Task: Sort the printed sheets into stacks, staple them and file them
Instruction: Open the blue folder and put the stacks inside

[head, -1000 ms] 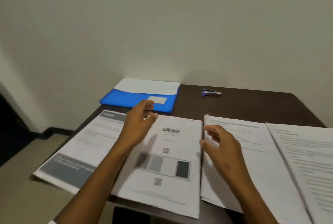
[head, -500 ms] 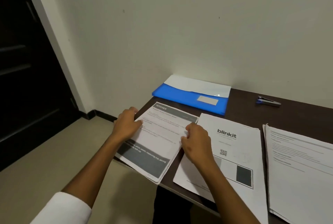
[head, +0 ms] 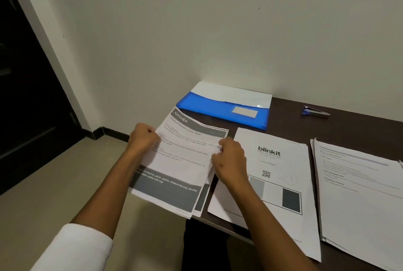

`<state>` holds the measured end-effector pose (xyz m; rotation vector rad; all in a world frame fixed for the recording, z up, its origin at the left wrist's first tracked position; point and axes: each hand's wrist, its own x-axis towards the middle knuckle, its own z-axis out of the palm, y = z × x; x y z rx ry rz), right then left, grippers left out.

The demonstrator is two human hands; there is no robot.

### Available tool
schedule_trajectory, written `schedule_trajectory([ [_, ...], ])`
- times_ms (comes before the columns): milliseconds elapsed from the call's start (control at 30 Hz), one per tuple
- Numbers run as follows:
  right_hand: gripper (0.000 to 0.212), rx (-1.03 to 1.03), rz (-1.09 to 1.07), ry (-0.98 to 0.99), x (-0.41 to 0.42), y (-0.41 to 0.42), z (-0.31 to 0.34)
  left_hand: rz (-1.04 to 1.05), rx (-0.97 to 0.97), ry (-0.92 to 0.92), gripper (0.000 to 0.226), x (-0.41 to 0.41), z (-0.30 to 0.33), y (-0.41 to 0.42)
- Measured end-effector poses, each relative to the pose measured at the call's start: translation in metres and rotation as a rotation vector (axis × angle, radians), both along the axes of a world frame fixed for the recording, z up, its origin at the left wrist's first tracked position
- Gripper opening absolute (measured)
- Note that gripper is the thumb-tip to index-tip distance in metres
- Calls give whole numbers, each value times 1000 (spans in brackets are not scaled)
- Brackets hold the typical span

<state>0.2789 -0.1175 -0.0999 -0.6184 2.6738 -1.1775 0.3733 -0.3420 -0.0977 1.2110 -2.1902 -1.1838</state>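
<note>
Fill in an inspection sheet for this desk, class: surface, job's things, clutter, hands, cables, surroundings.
Surface: dark brown table.
Job's things: KITCHEN stack overhanging the table's left edge; blinkit stack; text stack at right; blue folder and stapler near the wall.
Clutter: nothing seen.
Hands: left hand and right hand grip the KITCHEN stack's side edges.
Cables: nothing seen.
Surroundings: pale wall, dark door at left, tiled floor.

Kitchen sheets [head: 181, 161]: white, grey header and footer bands. Blinkit stack [head: 281, 161]: white, black logo, QR code, row of grey and dark squares. Folder [head: 218, 107]: blue, white flap. Bench [head: 349, 122]: dark brown. Stapler [head: 316, 112]: blue and silver.
</note>
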Motion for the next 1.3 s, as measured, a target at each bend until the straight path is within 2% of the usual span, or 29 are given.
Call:
schedule_trajectory([
  [100,35,-121,3,-22,-1,8,-2,-44,8,70,12,6,20,4],
  [167,35,-214,8,-32,-2,13,2,-71,14,210,11,11,45,9],
  [267,47,-394,31,-84,-5,26,21,-125,18,423,12,13,94,28],
  [333,49,-510,57,-113,-5,39,42,-170,75,541,14,8,125,45],
  [433,44,-627,36,-54,-11,71,66,-254,201,592,19,-15,150,73],
  [500,39,-614,-20,25,-19,93,71,-298,256,575,31,-36,147,89],
  [600,35,-369,-175,105,-36,130,62,-331,247,464,31,-73,114,121],
  [667,35,-177,-245,106,-43,149,47,-364,196,311,18,-90,78,141],
  [767,37,-2,-274,40,-46,170,28,-400,132,106,17,-106,22,159],
  [900,28,175,-269,75,-45,183,13,-368,-119,-13,17,-104,-1,171],
  [1000,28,201,-286,112,-44,185,10,-346,-295,-32,13,-102,0,169],
  [1067,33,222,-287,120,-42,183,10,-320,-329,-82,12,-103,1,166],
  [1167,35,221,-268,119,-41,177,10,-286,-252,-142,15,-105,4,169],
  [1300,35,148,-266,94,-46,170,3,-219,-53,-75,7,-106,4,164],
])
